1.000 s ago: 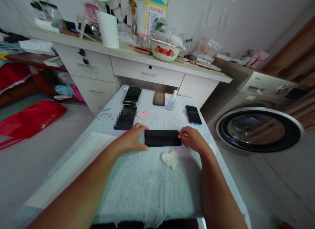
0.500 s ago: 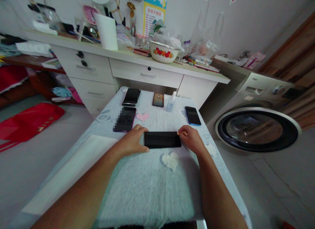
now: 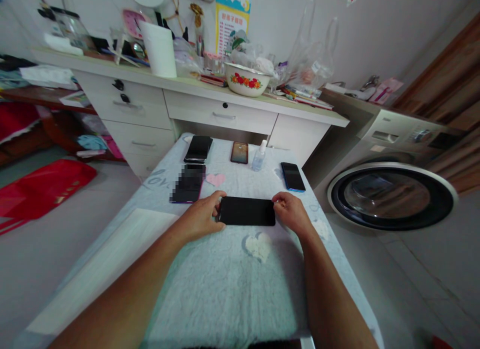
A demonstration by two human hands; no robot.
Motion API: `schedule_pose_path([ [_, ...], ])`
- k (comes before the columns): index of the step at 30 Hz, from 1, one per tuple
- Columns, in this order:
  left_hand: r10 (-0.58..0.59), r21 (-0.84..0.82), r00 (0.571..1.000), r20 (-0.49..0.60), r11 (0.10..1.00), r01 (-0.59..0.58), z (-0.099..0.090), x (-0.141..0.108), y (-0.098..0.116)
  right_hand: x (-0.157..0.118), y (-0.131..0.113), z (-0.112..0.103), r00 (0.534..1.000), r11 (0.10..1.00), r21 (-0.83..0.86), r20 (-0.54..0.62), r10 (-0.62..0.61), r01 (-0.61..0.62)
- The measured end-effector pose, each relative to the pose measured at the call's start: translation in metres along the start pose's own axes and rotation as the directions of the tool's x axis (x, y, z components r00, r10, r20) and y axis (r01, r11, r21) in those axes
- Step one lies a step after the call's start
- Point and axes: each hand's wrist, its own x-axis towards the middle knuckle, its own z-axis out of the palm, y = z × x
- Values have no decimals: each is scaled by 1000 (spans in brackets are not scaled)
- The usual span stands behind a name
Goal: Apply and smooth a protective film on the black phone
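A black smartphone (image 3: 247, 211) lies sideways between my hands over the cloth-covered table (image 3: 232, 289), its dark screen facing up toward me. Around its left short end is my left hand (image 3: 206, 211), thumb on the near corner and fingers at the far corner. The fingers of my right hand (image 3: 290, 209) are curled and pinch the far right corner of the phone; their tips are partly hidden. Beyond my left hand lies a phone (image 3: 189, 184) with a purple edge, partly blurred out. A blue-edged phone (image 3: 293, 177) rests past my right hand.
Toward the table's far edge are a stack of dark phones (image 3: 198, 149), a brownish phone (image 3: 239, 152) and a clear spray bottle (image 3: 259, 156). A long white strip (image 3: 105, 269) lies along the left side. Behind stands a cluttered white desk (image 3: 225, 111); a washing machine (image 3: 390, 189) is on the right.
The phone's far edge has come up a little, so more of its screen faces me. Both hands stay at its ends. The whole view has shifted slightly.
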Motion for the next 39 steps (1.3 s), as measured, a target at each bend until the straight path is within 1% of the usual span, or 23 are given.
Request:
schedule_pose_path([
  [2,5,-22,1000,2,1000,-5,1,0,1,0,-1,0,999,999,20,-33,31,-30],
  [5,9,-44,1000,1,999,-9,2,1,0,1,0,1,997,998,52,-69,44,-41],
  [10,7,-59,1000,12,998,-6,2,2,-1,1,6,5,999,996,79,-32,43,-40],
  [12,7,-68,1000,10,998,-7,1,2,-1,1,8,6,999,997,65,-32,33,-31],
  [15,3,-74,1000,8,997,-2,0,1,1,1,11,6,999,1000,23,-38,-3,4],
  [18,-3,-93,1000,6,996,3,0,2,0,1,12,4,999,999,30,-25,-41,42],
  [20,-10,-123,1000,6,992,11,1,2,-3,2,12,3,999,997,56,5,-44,44],
  [22,-16,-156,1000,6,988,17,3,3,-6,2,11,2,999,996,86,46,-22,18],
  [27,-5,-250,1000,-30,968,-3,4,4,-11,1,14,1,989,980,183,139,51,-76],
  [31,-29,-372,999,-28,928,16,1,6,-9,-3,15,-1,960,926,322,253,118,-198],
  [34,-68,-503,997,-29,863,44,-2,7,-8,-6,13,-3,924,873,397,356,139,-285],
  [36,-105,-605,994,-34,793,63,-3,9,-7,-8,11,-5,907,848,431,403,126,-309],
  [39,-204,-708,977,-70,699,95,-4,11,-5,-9,10,-7,877,814,476,473,83,-333],
])
